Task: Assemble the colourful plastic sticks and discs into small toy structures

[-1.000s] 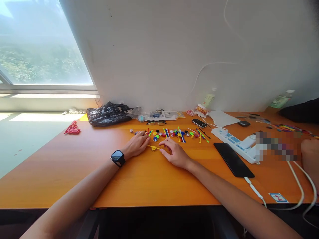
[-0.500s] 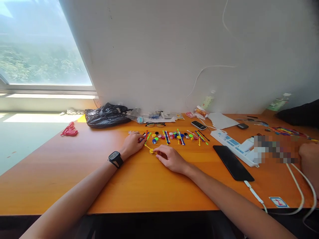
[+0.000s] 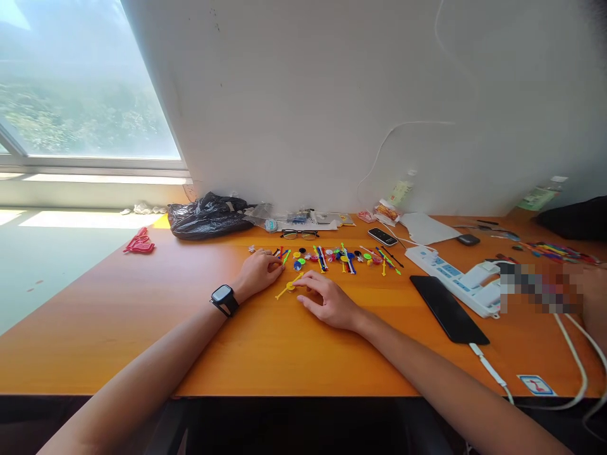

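A yellow arrow spinner [image 3: 284, 291] lies on the table in front of my hands, its arrow slanting from lower left to upper right around a round hub. Over its right side reaches my right hand [image 3: 331, 302], the forefinger at or touching the spinner and the thumb held apart below. My left hand [image 3: 258, 275], with a black watch [image 3: 224, 298] on the wrist, rests palm down to the left, loosely bent fingers beside a green arrow [image 3: 286, 257]. Nothing shows in its grasp. Behind is a row of coloured arrows [image 3: 348, 259] and round discs [image 3: 299, 265].
Glasses [image 3: 300, 234], a black plastic bag [image 3: 208, 218] and clear packets lie along the wall. To the right are a phone [image 3: 448, 309] on a cable, a white power strip [image 3: 448, 278] and another person's hand [image 3: 592, 294]. A red plastic piece [image 3: 139, 242] lies at left.
The yellow arrow has turned about its hub, from slanting down rightward to slanting up rightward. My right fingers have shifted slightly and opened a little. The view has moved slightly left.
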The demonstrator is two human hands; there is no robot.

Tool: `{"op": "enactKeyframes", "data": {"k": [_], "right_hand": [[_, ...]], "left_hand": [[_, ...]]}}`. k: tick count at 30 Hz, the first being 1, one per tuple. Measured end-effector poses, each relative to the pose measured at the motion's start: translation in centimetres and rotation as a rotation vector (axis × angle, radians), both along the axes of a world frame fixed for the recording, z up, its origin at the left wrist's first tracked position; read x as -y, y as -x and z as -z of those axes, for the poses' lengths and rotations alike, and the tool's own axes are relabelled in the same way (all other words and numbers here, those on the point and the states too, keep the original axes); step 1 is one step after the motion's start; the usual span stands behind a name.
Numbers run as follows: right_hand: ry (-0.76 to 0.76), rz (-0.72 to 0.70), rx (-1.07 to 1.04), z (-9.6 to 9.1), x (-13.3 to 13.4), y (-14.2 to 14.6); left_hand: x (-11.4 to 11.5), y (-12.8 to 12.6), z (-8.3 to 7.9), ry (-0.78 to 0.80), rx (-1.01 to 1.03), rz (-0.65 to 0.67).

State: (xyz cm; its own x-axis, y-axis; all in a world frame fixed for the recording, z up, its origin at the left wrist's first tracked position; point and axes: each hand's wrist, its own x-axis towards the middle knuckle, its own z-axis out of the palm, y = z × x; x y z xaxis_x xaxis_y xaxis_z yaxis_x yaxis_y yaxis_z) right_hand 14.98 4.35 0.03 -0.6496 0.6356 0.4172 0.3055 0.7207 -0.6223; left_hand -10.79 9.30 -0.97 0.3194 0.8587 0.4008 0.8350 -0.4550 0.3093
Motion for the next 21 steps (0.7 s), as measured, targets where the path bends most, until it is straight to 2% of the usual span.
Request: {"op": "enactKeyframes", "data": {"k": [6, 11, 21], "right_hand": [[-0.024, 0.028, 0.005, 0.5, -0.5, -0.2], [-0.042, 0.006, 0.057, 1.1, -0.6, -0.2], [-0.035, -0.001, 0.044, 0.3, 0.1, -0.1]], "left_hand": [[0.2, 0.1, -0.1, -0.018, 0.0, -0.055], [0.6, -0.4, -0.5, 0.043, 0.005, -0.107], [1.0, -0.7, -0.8, 0.142, 0.029, -0.261]]}}
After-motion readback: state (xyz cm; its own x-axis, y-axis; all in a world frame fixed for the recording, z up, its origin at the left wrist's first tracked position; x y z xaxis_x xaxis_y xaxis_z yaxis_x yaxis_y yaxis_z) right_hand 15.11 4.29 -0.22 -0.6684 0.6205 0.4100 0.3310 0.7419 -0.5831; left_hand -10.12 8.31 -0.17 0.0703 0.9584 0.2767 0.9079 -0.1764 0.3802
